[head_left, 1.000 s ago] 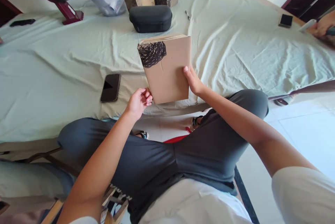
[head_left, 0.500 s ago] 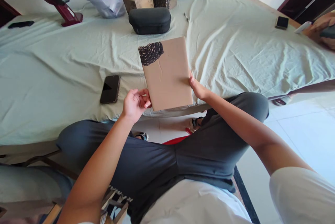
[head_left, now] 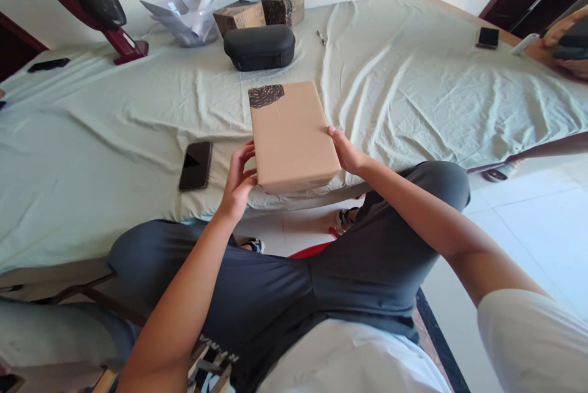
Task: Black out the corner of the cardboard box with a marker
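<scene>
Between my two hands is a brown cardboard box (head_left: 294, 136), its top face showing and a black scribbled patch at the far left corner. My left hand (head_left: 239, 180) presses against the box's left side, fingers along that face. At the right edge, my right hand (head_left: 345, 149) grips with the thumb near the top and the other fingers hidden behind the side. The box is at the table's near edge; whether its underside touches the cloth I cannot tell. A black smartphone (head_left: 195, 165) lies left of my left hand.
Beyond the box stand a black zip case (head_left: 260, 48), two smaller cardboard boxes (head_left: 283, 5) and a clear plastic bag (head_left: 186, 22). A dark red fan (head_left: 124, 44) is at the back left. Another phone (head_left: 487, 38) and a person's hand (head_left: 569, 32) are far right, on wrinkled cloth (head_left: 404, 105).
The box has tipped so that its near side now shows below the top face. My left hand has moved from the near left corner onto the left side.
</scene>
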Motion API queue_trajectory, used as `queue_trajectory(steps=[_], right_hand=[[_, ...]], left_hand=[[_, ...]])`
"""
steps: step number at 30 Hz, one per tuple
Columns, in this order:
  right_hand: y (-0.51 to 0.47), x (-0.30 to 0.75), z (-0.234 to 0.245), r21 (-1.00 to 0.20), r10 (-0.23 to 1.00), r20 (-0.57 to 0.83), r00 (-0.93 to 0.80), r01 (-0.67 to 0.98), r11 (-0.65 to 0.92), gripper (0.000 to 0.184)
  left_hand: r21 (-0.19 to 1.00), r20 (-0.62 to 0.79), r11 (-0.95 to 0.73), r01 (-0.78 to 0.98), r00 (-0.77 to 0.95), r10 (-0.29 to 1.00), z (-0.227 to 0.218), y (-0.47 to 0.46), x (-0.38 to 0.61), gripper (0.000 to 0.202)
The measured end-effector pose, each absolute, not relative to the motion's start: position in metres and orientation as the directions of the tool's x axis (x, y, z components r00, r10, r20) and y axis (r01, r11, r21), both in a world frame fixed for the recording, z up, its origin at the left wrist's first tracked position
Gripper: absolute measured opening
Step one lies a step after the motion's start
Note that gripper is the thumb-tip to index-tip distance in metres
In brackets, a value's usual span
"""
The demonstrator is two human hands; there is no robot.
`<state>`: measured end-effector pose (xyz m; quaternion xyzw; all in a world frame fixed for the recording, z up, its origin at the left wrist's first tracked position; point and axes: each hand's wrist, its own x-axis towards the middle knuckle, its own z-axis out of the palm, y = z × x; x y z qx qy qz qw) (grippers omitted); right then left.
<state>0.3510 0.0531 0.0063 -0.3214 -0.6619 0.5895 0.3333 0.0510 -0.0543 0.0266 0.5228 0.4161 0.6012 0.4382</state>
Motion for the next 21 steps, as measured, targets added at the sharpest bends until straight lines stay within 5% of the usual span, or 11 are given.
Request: queue_trajectory(steps=[3, 11, 15, 18, 21], right_hand=[[0.055, 0.354, 0.008, -0.998, 0.808, -0.055, -0.587, 0.004, -0.066, 0.090], [0.055, 0.360, 0.011, -0.991, 0.762, -0.119, -0.636, 0.033, -0.127, 0.095], [0.054, 0.362, 0.015, -1.000, 0.822, -0.021, -0.569, -0.004, -0.028, 0.099], [0.054, 0.366, 0.022, -0.993, 0.833, 0.106, -0.543, -0.020, 0.113, 0.127], [0.055, 0.369, 0.027, -0.975, 0.798, 0.187, -0.574, -0.009, 0.222, 0.135]], left_hand=[[0.946, 0.322, -0.320, -0.045, 0.051, 0.945, 0.017, -0.053, 0.045, 0.064], [0.928, 0.373, -0.373, -0.028, 0.121, 0.920, 0.008, -0.049, 0.037, 0.079], [0.946, 0.320, -0.324, -0.006, 0.171, 0.932, -0.001, -0.044, 0.035, 0.108], [0.963, 0.264, -0.268, -0.002, 0.179, 0.948, -0.004, -0.043, 0.035, 0.111], [0.971, 0.237, -0.236, -0.026, 0.122, 0.964, 0.001, -0.048, 0.036, 0.106]])
